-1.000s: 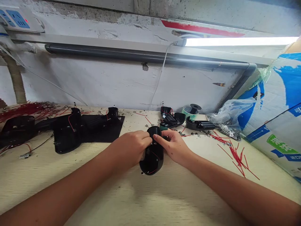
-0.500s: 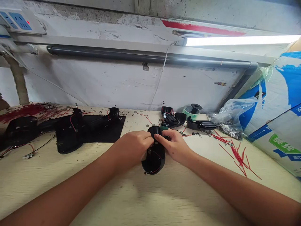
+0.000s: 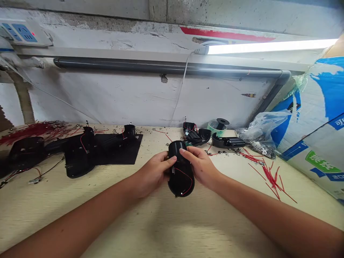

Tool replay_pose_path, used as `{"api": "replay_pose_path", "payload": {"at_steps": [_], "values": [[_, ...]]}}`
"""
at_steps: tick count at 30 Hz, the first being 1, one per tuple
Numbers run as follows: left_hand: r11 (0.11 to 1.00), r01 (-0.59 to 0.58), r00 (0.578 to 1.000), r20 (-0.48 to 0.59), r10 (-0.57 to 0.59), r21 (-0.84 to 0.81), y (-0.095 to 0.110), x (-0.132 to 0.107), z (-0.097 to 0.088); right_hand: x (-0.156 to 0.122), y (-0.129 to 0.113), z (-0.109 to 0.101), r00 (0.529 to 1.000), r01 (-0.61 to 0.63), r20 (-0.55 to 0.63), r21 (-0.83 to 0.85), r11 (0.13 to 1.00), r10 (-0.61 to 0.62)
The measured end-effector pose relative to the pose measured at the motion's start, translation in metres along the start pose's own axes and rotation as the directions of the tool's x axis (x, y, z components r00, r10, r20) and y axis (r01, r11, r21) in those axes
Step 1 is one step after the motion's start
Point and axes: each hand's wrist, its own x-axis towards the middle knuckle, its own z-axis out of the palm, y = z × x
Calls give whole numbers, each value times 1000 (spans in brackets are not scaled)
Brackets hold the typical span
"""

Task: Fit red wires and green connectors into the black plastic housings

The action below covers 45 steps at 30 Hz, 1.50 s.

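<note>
As left hand (image 3: 156, 170) and right hand (image 3: 202, 165) grasp black shell (image 3: 181, 182), parts line the table (image 3: 215, 229)

While both hands hold the shell from its two sides, its narrow tube end points to the wall (image 3: 134, 96) and its wide round end faces the person. Shell is mid-view, over the near part of the table; can't tell if its underside touches. Left hand: closed round the left side, thumb on the tube's near edge, fingers mostly hidden. Right hand: closed round the right side, thumb flat on the tube. Thin red wire (image 3: 191, 175) curves inside the wide end; small metal bit (image 3: 176, 196) at its near rim.

Left of the hands: black mat (image 3: 115, 154), with dark shells (image 3: 77, 161) on and beside it, details too dark to tell. Red wire pile (image 3: 34, 130) behind them, by the wall.

Beyond the right hand: two more black shells, a tilted one (image 3: 197, 137) and a flatter one (image 3: 228, 142). Green tape roll (image 3: 212, 127) behind, black spool (image 3: 222, 122) at it. Clear bag (image 3: 264, 125) of small metal parts to the right, near the blue-white box (image 3: 317, 125). Loose red wires (image 3: 274, 181) scattered in front of the bag. Lit tube lamp (image 3: 268, 47) above grey pipe (image 3: 161, 68).
</note>
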Motion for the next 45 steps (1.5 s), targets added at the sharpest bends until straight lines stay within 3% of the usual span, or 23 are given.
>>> {"api": "replay_pose_path", "payload": {"at_steps": [9, 16, 22, 30, 35, 45], "values": [[1000, 22, 983, -185, -21, 3, 12, -1, -12, 0, 4, 0, 989, 112, -105, 46, 993, -106], [999, 48, 976, -212, -43, 19, 12, -2, -12, 2, 4, -1, 978, 196, -58, -62, 979, -200], [1000, 28, 993, -118, -27, 6, 12, -3, -15, -3, -7, -2, 970, 216, -71, -175, 961, -231], [992, 95, 996, -13, -94, 81, 12, -5, -17, -5, -7, 3, 999, 43, -18, -51, 998, -44], [992, 81, 997, 13, -82, 93, 10, -5, -18, -7, -7, 3, 997, -68, -35, -72, 995, 66], [994, 50, 998, 27, -53, 95, 7, -5, -18, -6, -5, 5, 999, -30, -16, -57, 998, 29]]}}
